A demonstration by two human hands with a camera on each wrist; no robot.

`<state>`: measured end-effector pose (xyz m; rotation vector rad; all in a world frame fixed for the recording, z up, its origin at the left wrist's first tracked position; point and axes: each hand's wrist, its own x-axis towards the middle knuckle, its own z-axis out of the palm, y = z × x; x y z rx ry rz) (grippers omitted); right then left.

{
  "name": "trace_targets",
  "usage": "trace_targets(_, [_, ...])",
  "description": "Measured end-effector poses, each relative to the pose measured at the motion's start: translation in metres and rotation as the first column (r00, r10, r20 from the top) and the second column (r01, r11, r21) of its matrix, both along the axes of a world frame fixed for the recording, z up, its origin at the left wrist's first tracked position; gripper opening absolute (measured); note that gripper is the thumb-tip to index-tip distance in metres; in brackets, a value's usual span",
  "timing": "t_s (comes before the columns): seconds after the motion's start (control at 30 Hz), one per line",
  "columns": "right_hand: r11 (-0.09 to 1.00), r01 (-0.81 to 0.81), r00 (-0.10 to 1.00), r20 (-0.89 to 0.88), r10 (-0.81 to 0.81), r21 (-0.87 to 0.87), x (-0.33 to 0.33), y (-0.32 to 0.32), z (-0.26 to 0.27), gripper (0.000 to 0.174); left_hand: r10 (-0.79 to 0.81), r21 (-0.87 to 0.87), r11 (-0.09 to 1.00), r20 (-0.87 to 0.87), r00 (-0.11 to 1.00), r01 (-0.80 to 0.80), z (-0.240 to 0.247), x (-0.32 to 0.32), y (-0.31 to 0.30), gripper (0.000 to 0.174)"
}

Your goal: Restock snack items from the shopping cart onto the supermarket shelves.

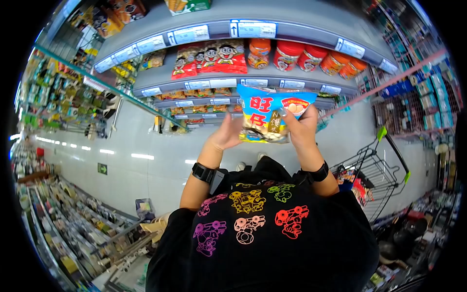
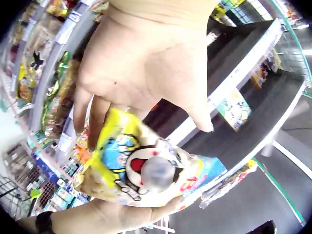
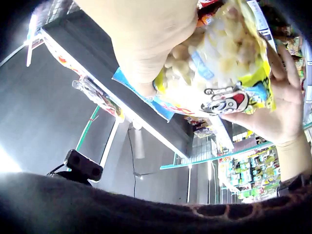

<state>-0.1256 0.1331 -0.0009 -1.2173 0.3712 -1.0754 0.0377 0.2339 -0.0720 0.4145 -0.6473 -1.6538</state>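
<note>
A blue and yellow snack bag with red characters and small round pieces inside is held up before the shelves. My right hand grips its right side, thumb on the front. My left hand is at the bag's lower left with fingers extended; the head view does not show whether it touches. In the left wrist view the left palm faces the bag, fingers reaching behind its edge. The right wrist view shows the bag between the right hand and the spread left hand.
Shelves ahead hold red snack bags and several red- and orange-lidded jars. A shopping cart stands at the right. Tiled floor lies below, with more stocked racks on both sides.
</note>
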Motion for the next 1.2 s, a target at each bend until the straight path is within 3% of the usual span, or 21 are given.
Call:
trace_targets(0.07, [0.996,-0.006,0.997,-0.082,-0.001,-0.092,0.004,-0.012,0.007,0.025,0.070,-0.133,0.989,0.045,0.997,-0.063,0.013,0.004,-0.005,0.089])
trace_targets(0.17, [0.975,-0.007,1.000,-0.008,0.009,0.224,0.018,-0.023,0.009,0.022,0.197,-0.084,0.980,0.519,0.832,-0.180,0.036,0.005,-0.011,0.074])
trace_targets(0.2, [0.948,-0.035,0.999,-0.006,0.039,0.317,0.018,-0.027,0.006,0.021,0.230,-0.009,0.960,0.600,0.766,-0.280,0.048,-0.002,-0.016,0.065])
trace_targets(0.3, [0.915,-0.029,0.998,-0.042,0.050,0.403,0.017,-0.039,-0.016,0.024,0.323,0.002,0.895,0.688,0.650,-0.447,0.041,-0.021,-0.034,0.059])
trace_targets(0.47, [0.918,-0.263,0.929,-0.179,0.324,0.295,0.003,-0.062,-0.053,0.042,0.389,0.085,0.825,0.633,0.670,-0.559,0.017,-0.027,-0.044,0.051])
trace_targets(0.6, [0.774,-0.443,0.760,-0.268,0.592,0.453,-0.004,-0.073,-0.061,0.050,0.424,0.175,0.726,0.648,0.633,-0.665,0.015,-0.022,-0.042,0.043])
trace_targets(0.73, [0.757,-0.503,0.683,-0.346,0.644,0.416,0.008,-0.071,-0.073,0.049,0.377,0.160,0.716,0.730,0.569,-0.679,0.012,-0.006,-0.034,0.034])
trace_targets(1.0, [0.742,-0.611,0.697,-0.256,0.670,0.277,0.072,-0.067,-0.059,0.041,0.478,0.093,0.506,0.797,0.368,-0.857,0.033,0.034,-0.020,0.035])
trace_targets(1.1, [0.702,-0.644,0.669,-0.222,0.710,0.303,0.109,-0.072,-0.044,0.039,0.474,0.062,0.439,0.831,0.291,-0.896,0.041,0.066,-0.020,0.036])
trace_targets(1.2, [0.666,-0.631,0.645,-0.208,0.735,0.398,0.149,-0.077,-0.020,0.035,0.470,-0.037,0.446,0.860,0.199,-0.894,0.040,0.112,-0.025,0.038])
